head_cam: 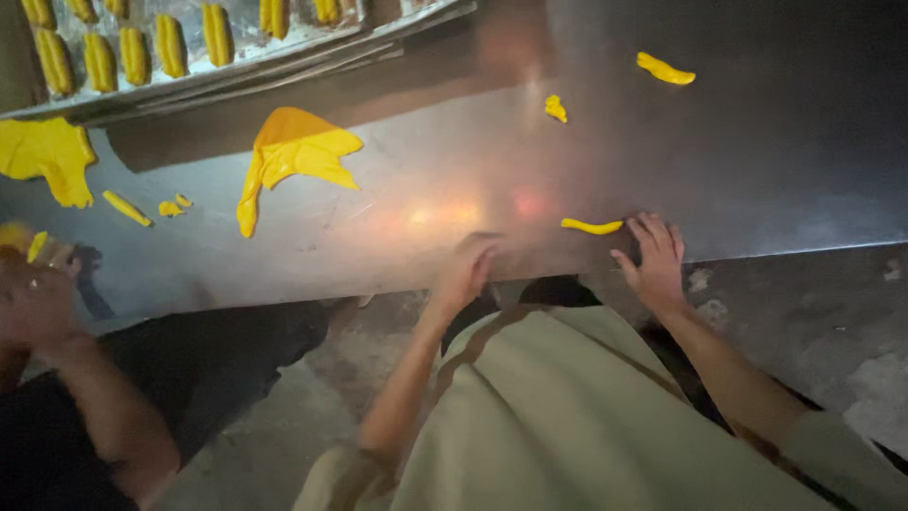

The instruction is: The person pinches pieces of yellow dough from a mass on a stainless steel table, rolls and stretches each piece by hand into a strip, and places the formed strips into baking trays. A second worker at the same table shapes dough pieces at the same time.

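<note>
Rolling a dough strip at the counter (757, 170) edge

Right hand (653, 260) open flat beside the yellow dough strip (591, 226); left hand (463, 270) curled, empty. Roll with even, light pressure.

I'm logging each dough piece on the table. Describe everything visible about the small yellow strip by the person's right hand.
The small yellow strip is a thin, slightly curved roll of soft-looking yellow dough, lying flat on the metal table near its front edge. It sits just left of the right hand, whose fingertips come close; whether they touch it is unclear.

Dough strip (591, 226) lies on the table (757, 161) between left hand (465, 270) and right hand (653, 255); tray (236, 71) behind, far left.
</note>
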### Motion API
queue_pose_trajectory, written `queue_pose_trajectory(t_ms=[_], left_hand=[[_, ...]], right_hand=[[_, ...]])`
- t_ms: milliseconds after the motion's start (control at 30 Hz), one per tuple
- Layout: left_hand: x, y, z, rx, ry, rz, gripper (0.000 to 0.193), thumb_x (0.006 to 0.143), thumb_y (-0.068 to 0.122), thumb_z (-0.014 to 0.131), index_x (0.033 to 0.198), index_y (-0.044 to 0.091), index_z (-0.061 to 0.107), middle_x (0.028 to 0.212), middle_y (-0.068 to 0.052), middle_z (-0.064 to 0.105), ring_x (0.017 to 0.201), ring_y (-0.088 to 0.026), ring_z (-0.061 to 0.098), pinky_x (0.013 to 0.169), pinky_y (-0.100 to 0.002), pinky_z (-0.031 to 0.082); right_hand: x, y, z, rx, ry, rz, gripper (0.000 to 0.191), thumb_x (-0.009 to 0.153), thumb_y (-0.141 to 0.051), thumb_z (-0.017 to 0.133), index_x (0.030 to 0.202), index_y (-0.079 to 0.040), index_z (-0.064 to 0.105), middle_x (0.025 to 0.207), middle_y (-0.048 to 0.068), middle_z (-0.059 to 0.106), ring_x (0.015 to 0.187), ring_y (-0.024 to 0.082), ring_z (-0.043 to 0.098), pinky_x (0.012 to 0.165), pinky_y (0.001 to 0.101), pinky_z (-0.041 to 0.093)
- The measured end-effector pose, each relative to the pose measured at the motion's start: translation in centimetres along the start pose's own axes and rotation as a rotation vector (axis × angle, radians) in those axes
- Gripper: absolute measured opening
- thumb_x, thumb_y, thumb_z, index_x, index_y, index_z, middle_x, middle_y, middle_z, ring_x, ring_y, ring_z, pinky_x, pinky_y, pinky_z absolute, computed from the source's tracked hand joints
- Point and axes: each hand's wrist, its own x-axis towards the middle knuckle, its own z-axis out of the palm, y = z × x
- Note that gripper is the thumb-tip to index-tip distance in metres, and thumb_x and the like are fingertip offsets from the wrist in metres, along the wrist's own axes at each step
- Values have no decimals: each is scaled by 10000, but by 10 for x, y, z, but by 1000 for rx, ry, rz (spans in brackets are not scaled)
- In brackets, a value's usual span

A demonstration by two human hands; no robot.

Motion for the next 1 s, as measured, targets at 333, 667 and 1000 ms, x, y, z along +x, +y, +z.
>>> queue_pose_trajectory(t_ms=[333, 667, 1000], left_hand=[[96, 13, 132, 294, -167, 203, 293, 901, 105, 689, 1191, 140, 690, 1217, -98, 685, 1177, -331, 653, 1044, -431, 546], [100, 19, 139, 59, -117, -18, 434, 907, 72, 651, 1340, 63, 618, 1100, -175, 647, 961, -340, 647, 859, -420, 540], [90, 23, 161, 121, 160, -254, 255, 1013, 119, 651, 1262, 72, 676, 1060, -120, 687, 928, -217, 676, 823, -326, 561]], right_hand=[[62, 22, -2, 176, 56, -181, 240, 975, -258, 749, 1184, -144, 725, 1194, 42, 656, 1149, 284, 627, 1023, 417, 475], [106, 88, -60, 290, -191, -293, 432, 943, -300, 711, 1302, -74, 629, 1380, 186, 566, 1233, 380, 553, 980, 493, 464], [266, 74, -105, 139, 9, -254, 248, 973, -199, 744, 1149, -39, 670, 1191, 164, 662, 1155, 387, 619, 997, 512, 474]])
